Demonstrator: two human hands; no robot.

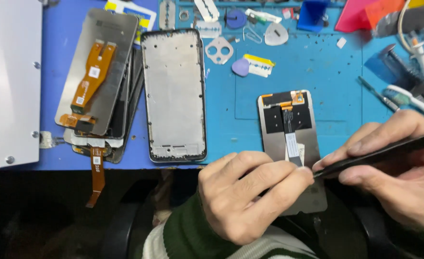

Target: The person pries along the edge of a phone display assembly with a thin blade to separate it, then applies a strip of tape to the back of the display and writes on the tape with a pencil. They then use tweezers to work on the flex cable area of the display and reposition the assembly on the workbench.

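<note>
At six o'clock, your left hand [245,194] pinches the screen panel [291,144]; your right hand [394,163] grips tweezers [379,154]. A slip could tear its ribbon cable [291,139].

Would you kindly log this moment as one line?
left hand: steadies screen panel | right hand: holds black tweezers | tip: at flex cable

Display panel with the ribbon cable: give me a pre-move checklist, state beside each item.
1. Display panel steadied by left hand: ok, fingers rest on its lower part.
2. Black tweezers gripped in right hand: ok.
3. Tweezer tip at the ribbon cable end: ok, tip meets it beside the left fingertip.
4. Panel fully on the blue mat: not ok, lower end overhangs the edge.
5. Cable end free or stuck: cannot tell.
6. Metal frame apart from panel: ok.
</note>
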